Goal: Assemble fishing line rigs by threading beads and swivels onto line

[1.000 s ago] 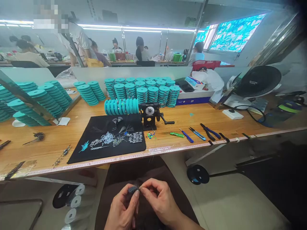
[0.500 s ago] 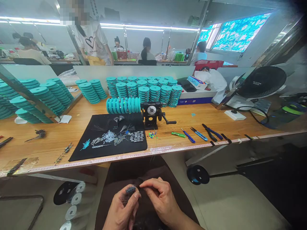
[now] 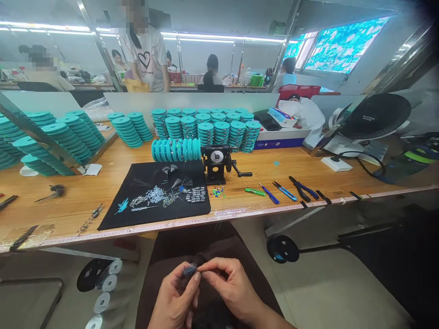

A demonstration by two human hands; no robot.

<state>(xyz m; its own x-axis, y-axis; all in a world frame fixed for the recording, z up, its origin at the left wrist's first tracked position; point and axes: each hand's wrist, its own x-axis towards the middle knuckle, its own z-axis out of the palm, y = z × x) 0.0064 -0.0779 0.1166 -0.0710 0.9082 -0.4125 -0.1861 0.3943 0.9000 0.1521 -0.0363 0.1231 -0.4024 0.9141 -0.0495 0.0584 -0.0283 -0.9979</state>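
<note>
Low over the dark cloth (image 3: pixel 161 274) on my lap, both hands meet in front of the table edge. My left hand (image 3: pixel 178 292) is closed on a small dark, bristly bundle (image 3: pixel 189 270), its thumb and forefinger pressed around it. Beside it, my right hand (image 3: pixel 233 285) pinches thumb and forefinger together at the bundle's right side; whatever lies between those fingertips is too small to make out. A black mat (image 3: pixel 120 183) on the table carries grey cylinders (image 3: pixel 195 195), pale blue beads (image 3: pixel 155 194), turquoise sticks (image 3: pixel 121 205) and fine wire-like bunches.
A hand-cranked winder (image 3: pixel 216 164) holds a row of turquoise spools (image 3: pixel 176 150). Stacked spools (image 3: pixel 206 133) stand behind it. Pliers (image 3: pixel 303 188), blue snips (image 3: pixel 284 191) and a green tool (image 3: pixel 254 192) lie to the right. A fan (image 3: pixel 373 116) stands far right; co-workers sit and stand beyond the partition.
My right hand's fingertips have come slightly left and down, up against the bundle in my left hand. Behind the partition, the standing person has shifted to the right.
</note>
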